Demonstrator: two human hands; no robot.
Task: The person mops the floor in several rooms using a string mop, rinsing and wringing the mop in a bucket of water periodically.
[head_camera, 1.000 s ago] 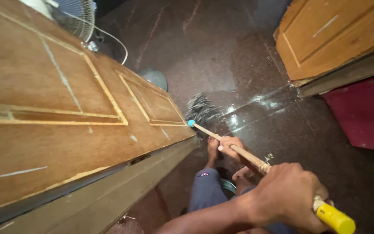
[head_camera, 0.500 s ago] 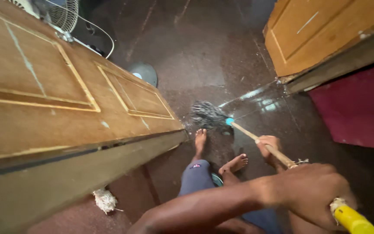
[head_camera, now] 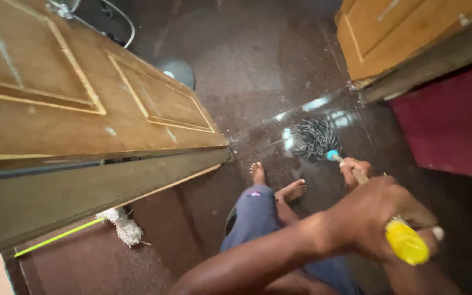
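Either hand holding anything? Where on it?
Both hands hold the mop: the near hand grips the handle's top by the yellow end, the far hand grips the shaft near the head.

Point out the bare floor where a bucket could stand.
Bare dark floor lies between the left door, the right door and the grey fan base. It is crowded around the mop head, the feet and the second mop beside the door's edge.

A grey-and-white streaked mop head (head_camera: 316,139) with a turquoise collar (head_camera: 332,155) and yellow grip (head_camera: 406,242) rests on dark brown speckled floor (head_camera: 258,65), beside maroon mat (head_camera: 454,125).
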